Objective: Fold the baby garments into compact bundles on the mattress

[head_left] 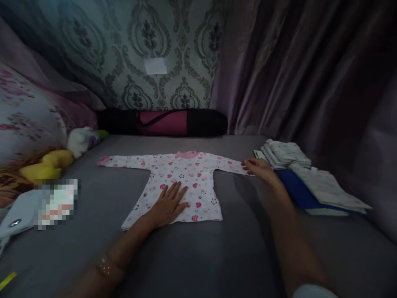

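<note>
A small white long-sleeved baby shirt [189, 174] with red hearts and a pink collar lies spread flat on a grey bed surface [198, 256], both sleeves stretched out sideways. My left hand [169, 205] rests flat on the lower body of the shirt, fingers stretched out. My right hand [259, 167] is at the cuff of the shirt's right sleeve, fingers curled down onto the cuff's end; whether they pinch the cloth I cannot make out.
A stack of folded white clothes [287, 154] and a blue item under more folded cloth [322, 188] lie at the right. Yellow and white soft toys [62, 155] sit left, by a floral pillow [25, 116]. A black-and-pink roll bag [163, 122] lies against the wall. Curtains hang at right.
</note>
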A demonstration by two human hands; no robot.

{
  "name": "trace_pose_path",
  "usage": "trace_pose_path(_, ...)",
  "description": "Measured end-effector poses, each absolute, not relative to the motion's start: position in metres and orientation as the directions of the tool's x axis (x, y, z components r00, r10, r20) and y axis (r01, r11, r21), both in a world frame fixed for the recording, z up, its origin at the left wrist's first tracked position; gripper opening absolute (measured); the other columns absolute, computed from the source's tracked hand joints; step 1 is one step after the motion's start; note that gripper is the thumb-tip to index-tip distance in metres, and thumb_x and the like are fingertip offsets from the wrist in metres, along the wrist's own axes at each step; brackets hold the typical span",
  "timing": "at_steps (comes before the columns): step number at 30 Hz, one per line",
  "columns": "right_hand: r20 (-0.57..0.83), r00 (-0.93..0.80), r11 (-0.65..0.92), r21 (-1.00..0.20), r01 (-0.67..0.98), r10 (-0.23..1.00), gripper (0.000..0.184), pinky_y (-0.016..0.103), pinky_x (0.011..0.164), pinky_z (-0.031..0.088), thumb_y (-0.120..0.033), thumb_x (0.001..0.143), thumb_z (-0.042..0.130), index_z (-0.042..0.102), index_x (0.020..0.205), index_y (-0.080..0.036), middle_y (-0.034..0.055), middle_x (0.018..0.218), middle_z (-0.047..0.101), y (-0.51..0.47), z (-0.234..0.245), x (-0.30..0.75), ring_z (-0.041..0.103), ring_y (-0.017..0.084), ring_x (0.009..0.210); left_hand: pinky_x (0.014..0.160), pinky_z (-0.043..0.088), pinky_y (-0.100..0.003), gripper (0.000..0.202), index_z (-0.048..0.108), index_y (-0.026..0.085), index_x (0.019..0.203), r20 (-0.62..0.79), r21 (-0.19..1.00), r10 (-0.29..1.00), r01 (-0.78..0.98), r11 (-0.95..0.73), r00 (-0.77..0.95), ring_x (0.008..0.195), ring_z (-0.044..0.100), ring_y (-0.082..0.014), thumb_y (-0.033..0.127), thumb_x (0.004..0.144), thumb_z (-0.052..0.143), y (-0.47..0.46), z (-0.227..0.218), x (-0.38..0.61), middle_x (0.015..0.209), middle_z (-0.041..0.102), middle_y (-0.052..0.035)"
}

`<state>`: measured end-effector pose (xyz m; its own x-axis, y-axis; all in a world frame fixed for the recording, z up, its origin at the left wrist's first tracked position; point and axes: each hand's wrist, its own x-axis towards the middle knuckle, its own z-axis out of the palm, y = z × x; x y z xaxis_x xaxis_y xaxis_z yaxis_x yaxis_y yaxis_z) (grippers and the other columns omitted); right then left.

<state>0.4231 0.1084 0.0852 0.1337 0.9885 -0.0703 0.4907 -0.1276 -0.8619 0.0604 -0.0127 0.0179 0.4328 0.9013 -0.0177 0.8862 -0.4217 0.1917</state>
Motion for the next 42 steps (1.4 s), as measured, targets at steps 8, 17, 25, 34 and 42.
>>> trace_pose_path(8, -0.011, 0.427, -0.235, -0.847, 0.477, 0.904, 0.021, 0.02, 0.054, 0.048, -0.025, 0.081, 0.053, 0.067, 0.091, -0.013, 0.003, 0.069, 0.066, 0.13, 0.075, 0.449, 0.063, 0.013, 0.063, 0.112, 0.016, -0.054, 0.072, 0.024, 0.021, 0.149, -0.114, 0.211, 0.9, 0.895, -0.393, 0.422, 0.143, 0.013, -0.0328, 0.064, 0.091, 0.023, -0.009, 0.026, 0.062, 0.156, 0.017, -0.0146)
trace_pose_path(17, 0.073, 0.569, -0.341, -0.736, 0.585, 0.819, 0.028, 0.03, 0.068, 0.049, -0.027, 0.079, 0.051, 0.07, 0.091, -0.011, 0.011, 0.081, 0.069, 0.127, 0.06, 0.498, 0.065, 0.024, 0.082, 0.101, 0.034, -0.052, 0.07, 0.041, 0.024, 0.139, -0.141, 0.208, 0.894, 0.896, -0.393, 0.425, 0.129, 0.04, -0.0354, 0.067, 0.084, 0.038, 0.003, 0.052, 0.066, 0.143, 0.041, -0.0166)
trace_pose_path(25, 0.143, 0.604, -0.449, -0.541, 0.712, 0.784, 0.04, 0.042, 0.084, 0.047, -0.029, 0.082, 0.048, 0.066, 0.11, -0.006, 0.0241, 0.104, 0.065, 0.103, 0.071, 0.49, 0.06, 0.034, 0.104, 0.09, 0.042, -0.037, 0.039, 0.061, 0.023, 0.109, -0.043, 0.338, 0.835, 0.794, -0.505, 0.549, 0.098, 0.054, -0.0216, 0.048, 0.092, 0.036, 0.035, 0.06, 0.062, 0.103, 0.059, -0.0089)
trace_pose_path(34, -0.053, 0.592, -0.546, -0.463, 0.699, 0.804, 0.036, 0.04, 0.078, 0.049, -0.025, 0.076, 0.054, 0.067, 0.107, -0.01, 0.0225, 0.106, 0.065, 0.108, 0.071, 0.479, 0.063, 0.033, 0.097, 0.086, 0.043, -0.036, 0.033, 0.06, 0.021, 0.098, -0.012, 0.288, 0.85, 0.816, -0.501, 0.526, 0.093, 0.053, -0.0208, 0.041, 0.093, 0.034, 0.043, 0.055, 0.071, 0.094, 0.057, -0.0077)
trace_pose_path(42, 0.145, 0.464, -0.35, -0.476, 0.807, 0.874, 0.031, 0.032, 0.072, 0.047, -0.023, 0.077, 0.05, 0.067, 0.101, -0.014, 0.0151, 0.09, 0.068, 0.116, 0.067, 0.471, 0.063, 0.026, 0.088, 0.082, 0.043, -0.032, 0.029, 0.062, 0.02, 0.094, -0.008, 0.339, 0.896, 0.844, -0.416, 0.445, 0.093, 0.055, -0.021, 0.04, 0.089, 0.041, 0.038, 0.058, 0.074, 0.096, 0.059, -0.0089)
